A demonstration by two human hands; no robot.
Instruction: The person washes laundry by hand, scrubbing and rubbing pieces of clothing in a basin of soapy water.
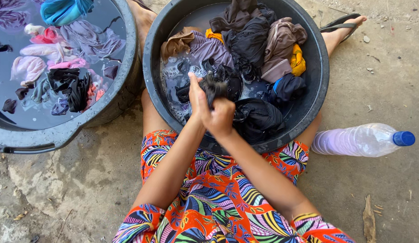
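Both hands over the black wash basin point(317, 76). Left hand point(198, 96) and right hand point(220, 118) pressed together, fingers closed on a wet black garment point(216, 85). The garment bunches up just above the fingers and trails into the suds beyond them. Piled dark, brown and yellow clothes point(263, 45) lie past the fingers. Exact finger overlap unclear, probably interlocked on cloth. Plastic bottle point(362, 140) lies well to the right on the concrete floor.
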